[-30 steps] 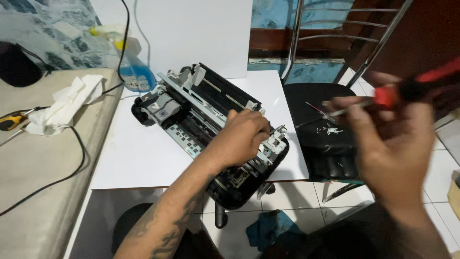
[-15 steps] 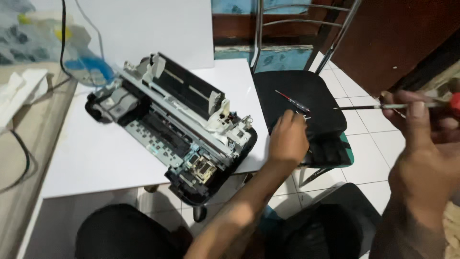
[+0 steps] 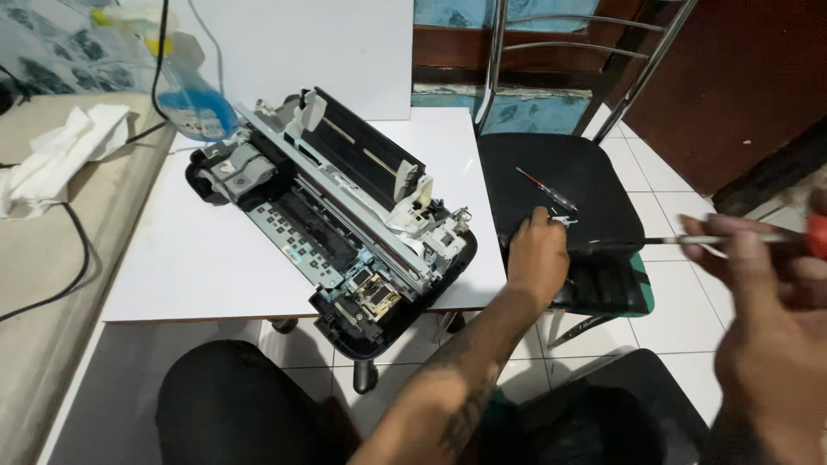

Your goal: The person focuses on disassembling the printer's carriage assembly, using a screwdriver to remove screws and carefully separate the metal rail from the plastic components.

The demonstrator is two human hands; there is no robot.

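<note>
We have our left hand (image 3: 536,251) stretched out to the black seat of the chair (image 3: 594,185), its fingertips coming down on a few small pale parts (image 3: 562,221), likely screws, that lie on the cushion; the fingers are drawn close together at the tips, but we cannot tell whether they already pinch one or only touch. Just beyond those bits, farther from us and slightly to the right, lies a thin red-handled screwdriver (image 3: 546,189), its long axis running diagonally from upper left to lower right across the seat; our left hand is plainly the nearer one to it. Our right hand (image 3: 771,336), large and blurred in the foreground at the right, is wrapped around a second screwdriver (image 3: 732,238), whose metal shaft points left toward the chair while its red handle sits at the frame's right edge. Left of the chair, the opened printer (image 3: 332,220) rests diagonally on the white table (image 3: 198,267), covers off, with its near corner hanging over the table's front edge; neither hand touches it. Behind the printer's far end stands a clear plastic bottle (image 3: 194,99) holding blue liquid with a yellow top, no label readable. Farther left, a crumpled white cloth (image 3: 60,155) and a black cable (image 3: 73,250) lie on a beige surface.
</note>
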